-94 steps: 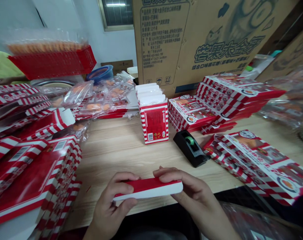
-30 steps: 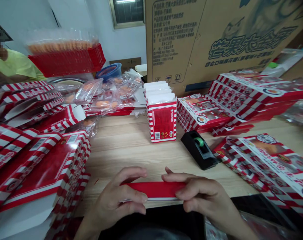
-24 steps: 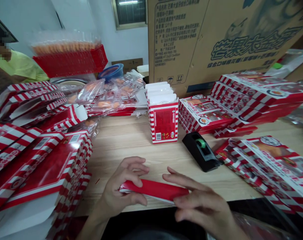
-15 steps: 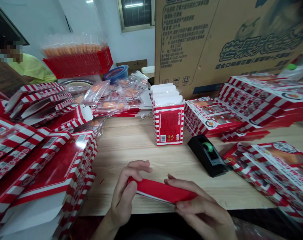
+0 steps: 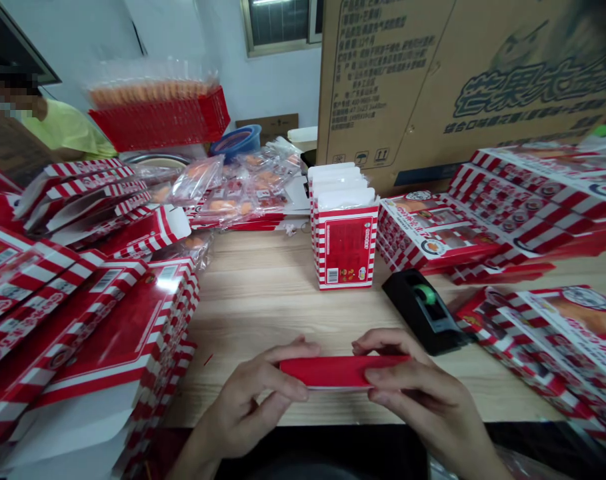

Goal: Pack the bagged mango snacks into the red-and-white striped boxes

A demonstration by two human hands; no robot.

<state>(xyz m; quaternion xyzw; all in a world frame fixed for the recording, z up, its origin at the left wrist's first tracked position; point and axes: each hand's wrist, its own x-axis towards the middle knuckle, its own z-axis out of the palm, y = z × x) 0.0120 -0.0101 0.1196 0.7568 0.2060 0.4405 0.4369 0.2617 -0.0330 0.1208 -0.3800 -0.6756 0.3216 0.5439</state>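
Note:
Between my two hands is a red cardboard box (image 5: 335, 372), seen from its narrow red end with a thin white edge beneath. The fingers and thumb of my left hand (image 5: 263, 390) close on its left end. My right hand (image 5: 423, 387) grips the right end, thumb on the near side and fingers curled over the far side. The rest of the box is out of sight below its red end. Beyond the hands stands a row of red-and-white striped boxes (image 5: 347, 247) with white flaps up. A black tape dispenser (image 5: 425, 313) with green tape lies near my right hand.
Striped boxes (image 5: 127, 313) with open flaps are piled on the left. Filled boxes (image 5: 523, 200) are stacked at the right. Bagged orange food pieces (image 5: 237, 190) lie at the back, near a blue basin (image 5: 237, 141). A large carton (image 5: 407, 87) stands behind; a person in yellow (image 5: 65, 127) is far left.
The red box has turned from slanting to nearly level and shifted slightly right. My left hand has moved right and lower along its end; the right-hand fingers have shifted their grip.

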